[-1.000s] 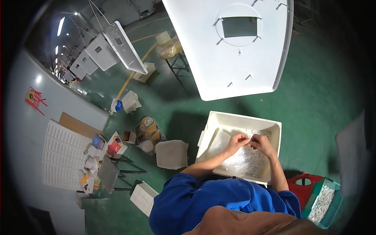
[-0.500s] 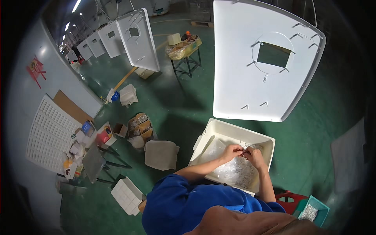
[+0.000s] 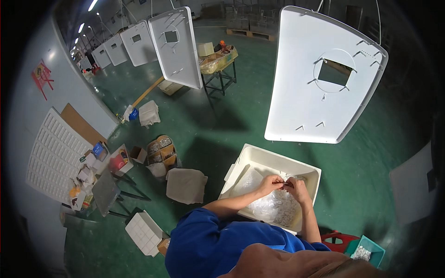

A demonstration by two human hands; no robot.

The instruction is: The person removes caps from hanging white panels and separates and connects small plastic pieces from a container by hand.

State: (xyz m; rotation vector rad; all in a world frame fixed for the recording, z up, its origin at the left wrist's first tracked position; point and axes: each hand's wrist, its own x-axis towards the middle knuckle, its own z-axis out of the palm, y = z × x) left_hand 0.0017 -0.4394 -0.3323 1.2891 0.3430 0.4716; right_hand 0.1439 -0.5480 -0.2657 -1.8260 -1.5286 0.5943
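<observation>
1. Fingers (image 3: 275, 179) of the left hand (image 3: 268, 186) and right hand (image 3: 299, 189) are drawn into close pinches, their tips nearly meeting around a small pale piece (image 3: 285, 184), too tiny to identify.
2. Both hands are above a cream bin (image 3: 278, 161), with clear plastic (image 3: 260, 203) on its left and loose white parts (image 3: 286, 211) on its right.
3. Beyond it, far right, hangs a white panel (image 3: 303, 109) with a rectangular opening.
4. Near right, a teal tray (image 3: 377, 255) holds white bits (image 3: 360, 253).

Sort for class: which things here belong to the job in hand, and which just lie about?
Apparently in use:
left hand, right hand, pinching an unidentifiable small item
cream tub
white pieces

Apparently lying about:
brown board
blue box
white container
</observation>
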